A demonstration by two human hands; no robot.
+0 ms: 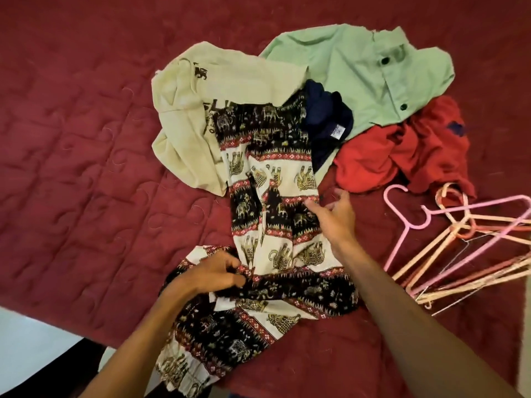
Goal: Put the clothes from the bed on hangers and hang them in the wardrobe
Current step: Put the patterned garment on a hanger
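Head view, elephant-print garment [273, 173] spread on maroon bed [71, 139], its bunched fabric pinched by left grip [214, 272], right grip [333, 214] fingers apart at garment's right edge, cream shirt [201, 110], green shirt [344, 70], red shirt [402, 150] heaped beyond, hangers [459, 239] piled right.

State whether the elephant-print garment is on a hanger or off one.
Off. The elephant-print garment lies on the red quilt; the hangers lie in a separate pile to its right.

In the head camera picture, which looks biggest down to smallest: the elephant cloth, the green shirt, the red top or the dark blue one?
1. elephant cloth, though it lies nearest the camera
2. green shirt
3. red top
4. dark blue one, mostly hidden
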